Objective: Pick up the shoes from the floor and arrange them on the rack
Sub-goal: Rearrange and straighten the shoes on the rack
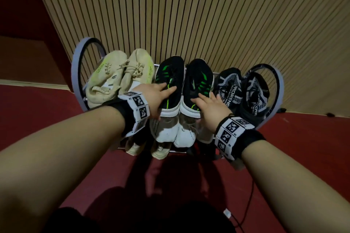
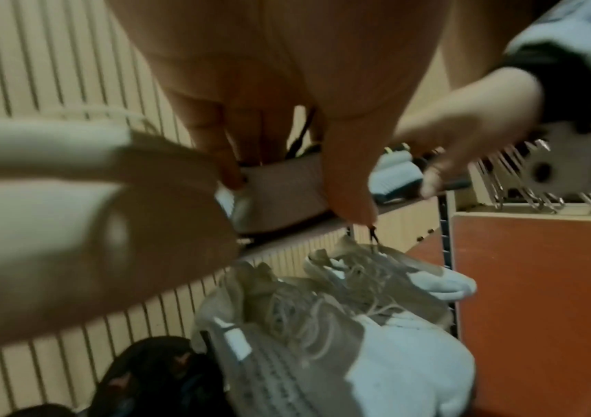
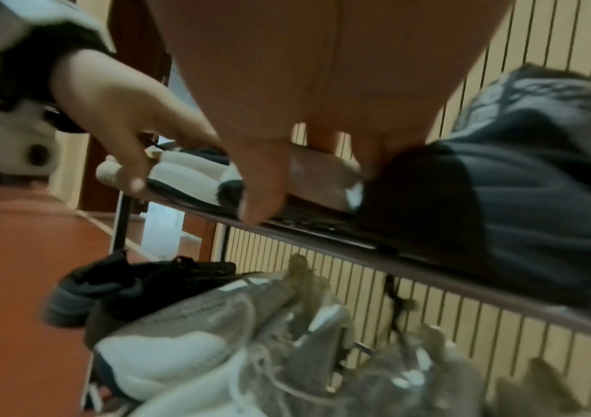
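Observation:
A pair of black shoes with green stripes sits in the middle of the top tier of the shoe rack [image 1: 75, 73], toes toward the wall. My left hand [image 1: 161, 96] holds the heel end of the left black-green shoe [image 1: 170, 73], fingers over its top and thumb [image 2: 351, 197] down at the heel. My right hand [image 1: 204, 104] grips the heel of the right black-green shoe [image 1: 198, 79] in the same way, its thumb [image 3: 262, 203] at the sole edge. Both shoes rest on the tier, side by side.
Cream shoes [image 1: 113, 73] fill the top tier's left, a black-and-white patterned pair [image 1: 231, 85] its right. White-grey shoes [image 1: 170, 132], tan shoes [image 1: 159, 149] and a dark shoe [image 3: 126, 287] sit lower down. A slatted wall [image 1: 189, 15] stands behind. A cable [image 1: 248, 204] crosses the red floor.

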A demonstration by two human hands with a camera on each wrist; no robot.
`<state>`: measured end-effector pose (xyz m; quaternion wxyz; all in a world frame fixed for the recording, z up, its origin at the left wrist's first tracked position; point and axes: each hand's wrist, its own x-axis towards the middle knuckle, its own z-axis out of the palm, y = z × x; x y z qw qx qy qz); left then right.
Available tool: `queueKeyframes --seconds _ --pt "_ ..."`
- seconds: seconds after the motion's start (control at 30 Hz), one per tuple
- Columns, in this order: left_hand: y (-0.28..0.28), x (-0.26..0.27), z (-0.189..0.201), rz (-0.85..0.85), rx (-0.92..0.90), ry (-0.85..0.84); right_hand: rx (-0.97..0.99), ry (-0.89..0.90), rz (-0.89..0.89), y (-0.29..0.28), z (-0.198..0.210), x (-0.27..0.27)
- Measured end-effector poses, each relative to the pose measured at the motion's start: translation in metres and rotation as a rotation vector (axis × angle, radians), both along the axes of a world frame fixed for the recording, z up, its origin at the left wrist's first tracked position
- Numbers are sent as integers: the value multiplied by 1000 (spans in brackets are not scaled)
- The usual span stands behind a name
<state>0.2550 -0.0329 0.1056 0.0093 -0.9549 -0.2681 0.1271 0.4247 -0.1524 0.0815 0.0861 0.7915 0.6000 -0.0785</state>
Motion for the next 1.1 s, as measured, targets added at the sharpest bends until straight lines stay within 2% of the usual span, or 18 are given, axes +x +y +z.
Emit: queueKeyframes --seconds 0.07,0.2,0.4,0.53,0.6,0.7,0.77,0.83,0.9,1.1 --pt "-6 0 -4 -49 13 -49 -4 5 58 -2 3 8" --pt "-19 6 -15 -43 24 -103 15 10 120 -8 6 25" --pt "-17 12 -6 -52 43 -48 26 -54 91 -10 0 21" --pt "-21 19 9 70 24 -86 96 6 67 -22 13 24" --pt "-28 30 18 116 7 -177 236 -13 2 -36 25 34" --pt "-38 60 26 76 -54 -258 363 -72 -268 -59 35 67" --pt "-46 85 28 22 -104 -254 254 -27 -440 -73 31 93" --pt "-55 110 28 -22 -134 -222 129 102 -496 -81 23 110" --pt "-65 131 25 -54 -142 -162 96 168 -469 -83 14 116" --pt "-82 166 18 -11 -136 -86 100 156 -362 -73 6 120"
